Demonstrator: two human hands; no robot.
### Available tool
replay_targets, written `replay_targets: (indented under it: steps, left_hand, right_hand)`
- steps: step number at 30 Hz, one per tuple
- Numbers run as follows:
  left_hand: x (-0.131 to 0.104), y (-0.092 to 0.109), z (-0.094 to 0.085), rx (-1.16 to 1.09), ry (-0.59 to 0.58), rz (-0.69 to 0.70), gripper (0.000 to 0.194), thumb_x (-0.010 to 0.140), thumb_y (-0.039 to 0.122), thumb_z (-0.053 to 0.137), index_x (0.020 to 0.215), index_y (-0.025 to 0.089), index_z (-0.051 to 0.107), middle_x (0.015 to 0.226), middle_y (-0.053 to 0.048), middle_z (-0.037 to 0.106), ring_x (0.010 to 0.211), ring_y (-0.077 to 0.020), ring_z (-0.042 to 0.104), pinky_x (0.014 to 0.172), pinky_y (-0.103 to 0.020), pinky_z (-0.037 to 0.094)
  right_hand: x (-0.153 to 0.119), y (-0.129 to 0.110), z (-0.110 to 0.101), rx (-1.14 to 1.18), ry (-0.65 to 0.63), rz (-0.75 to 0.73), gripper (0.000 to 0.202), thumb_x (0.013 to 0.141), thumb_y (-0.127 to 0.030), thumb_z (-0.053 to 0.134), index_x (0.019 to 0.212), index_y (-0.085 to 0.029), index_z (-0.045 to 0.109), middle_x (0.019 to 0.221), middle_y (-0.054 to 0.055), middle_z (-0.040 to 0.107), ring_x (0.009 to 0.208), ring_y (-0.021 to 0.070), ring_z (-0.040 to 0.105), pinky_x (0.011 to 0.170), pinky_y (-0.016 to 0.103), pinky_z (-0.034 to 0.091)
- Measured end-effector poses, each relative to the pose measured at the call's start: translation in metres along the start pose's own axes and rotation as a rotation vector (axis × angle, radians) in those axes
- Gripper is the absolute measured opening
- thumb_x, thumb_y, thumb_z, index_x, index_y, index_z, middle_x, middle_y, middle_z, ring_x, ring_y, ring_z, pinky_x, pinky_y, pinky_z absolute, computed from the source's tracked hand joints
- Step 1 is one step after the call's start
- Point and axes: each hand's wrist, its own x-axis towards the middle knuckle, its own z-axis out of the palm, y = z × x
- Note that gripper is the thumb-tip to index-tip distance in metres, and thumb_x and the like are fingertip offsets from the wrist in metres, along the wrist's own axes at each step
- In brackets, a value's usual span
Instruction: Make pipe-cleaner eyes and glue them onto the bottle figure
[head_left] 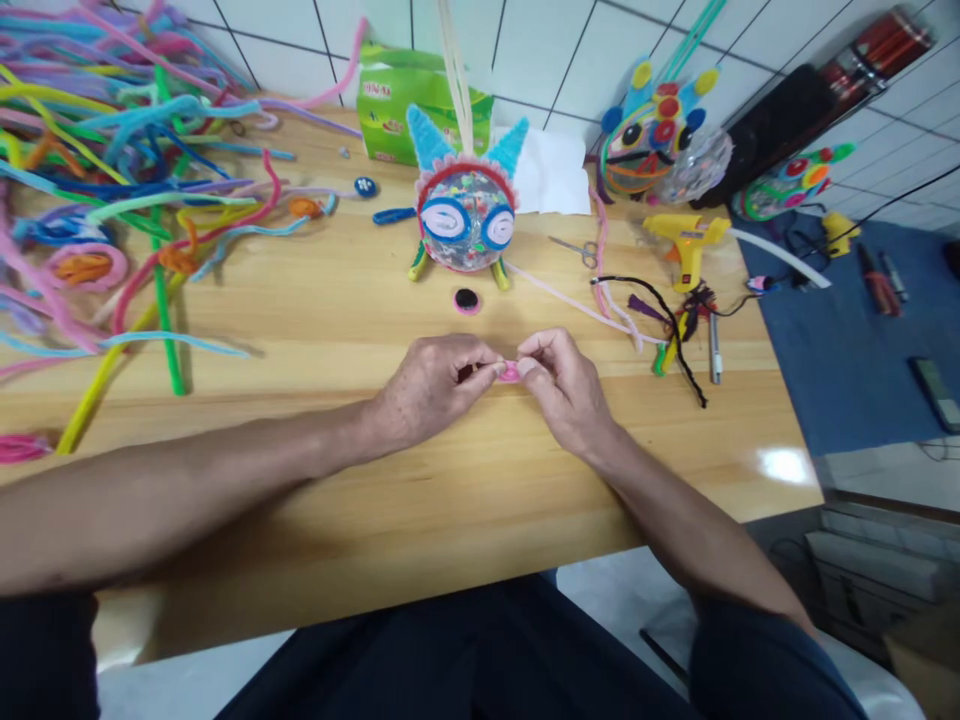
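Between my two hands, just above the wooden table, is a small pink piece (510, 372) that looks like coiled pipe cleaner. My left hand (442, 385) pinches its left side between thumb and forefinger. From the other side, my right hand (562, 385) grips it with thumb and fingers. Fingertips hide part of the piece. Just beyond my hands lies a black disc with a pink rim (466, 300). Behind that stands a clear round craft figure (465, 215) with blue ears, blue-ringed white eyes and yellow-green feet.
Many coloured pipe cleaners (161, 240) are heaped at the left. Small scissors (577, 248), a yellow glue gun (686, 245) and a pen (715, 345) lie at the right. A green tissue pack (390, 105) and another decorated figure (645, 140) stand along the tiled wall.
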Motion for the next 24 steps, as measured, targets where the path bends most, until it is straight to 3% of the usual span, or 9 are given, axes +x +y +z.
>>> replay_targets:
  steps: [8, 13, 16, 19, 24]
  left_hand:
    - [-0.0005, -0.0023, 0.0008, -0.022, -0.051, -0.036, 0.018, 0.095, 0.015, 0.065, 0.081, 0.016, 0.077, 0.076, -0.002, 0.077, 0.066, -0.0112, 0.066, 0.064, -0.022, 0.047]
    - [0.0033, -0.0049, -0.0015, -0.205, -0.035, -0.205, 0.023, 0.098, 0.031, 0.065, 0.091, 0.015, 0.079, 0.084, -0.005, 0.081, 0.071, -0.0132, 0.068, 0.065, -0.023, 0.051]
    - [0.0059, -0.0074, -0.0022, -0.329, -0.020, -0.272, 0.028, 0.097, 0.040, 0.068, 0.092, 0.015, 0.078, 0.087, -0.005, 0.082, 0.073, -0.0134, 0.068, 0.065, -0.023, 0.053]
    - [0.0076, -0.0085, -0.0027, -0.400, -0.033, -0.280, 0.029, 0.093, 0.044, 0.072, 0.087, 0.016, 0.076, 0.078, -0.003, 0.077, 0.067, -0.0115, 0.063, 0.061, -0.022, 0.050]
    - [0.0089, -0.0042, -0.0053, -0.422, -0.052, -0.255, 0.027, 0.094, 0.042, 0.072, 0.084, 0.017, 0.075, 0.067, 0.000, 0.069, 0.061, -0.0103, 0.056, 0.057, -0.022, 0.046]
  right_hand:
    - [0.0028, 0.0030, 0.0052, -0.119, -0.026, -0.097, 0.010, 0.097, -0.027, 0.055, 0.088, -0.025, 0.057, 0.082, 0.000, 0.066, 0.077, 0.0165, 0.059, 0.075, 0.034, 0.047]
    - [0.0050, 0.0041, 0.0004, 0.070, -0.031, -0.013, 0.020, 0.099, -0.043, 0.060, 0.102, -0.023, 0.060, 0.088, 0.000, 0.069, 0.077, 0.0155, 0.062, 0.071, 0.031, 0.047]
    - [0.0063, 0.0039, -0.0002, 0.063, -0.025, 0.003, 0.021, 0.098, -0.042, 0.062, 0.092, -0.023, 0.062, 0.075, -0.003, 0.062, 0.068, 0.0134, 0.053, 0.065, 0.029, 0.040]
    - [0.0061, 0.0027, 0.0022, 0.027, 0.005, -0.023, 0.023, 0.098, -0.038, 0.061, 0.082, -0.023, 0.060, 0.066, -0.005, 0.053, 0.062, 0.0128, 0.045, 0.061, 0.029, 0.034]
    - [0.0042, -0.0011, 0.0058, 0.028, 0.039, -0.047, 0.021, 0.099, -0.036, 0.059, 0.082, -0.023, 0.061, 0.066, -0.005, 0.054, 0.063, 0.0136, 0.046, 0.061, 0.030, 0.035]
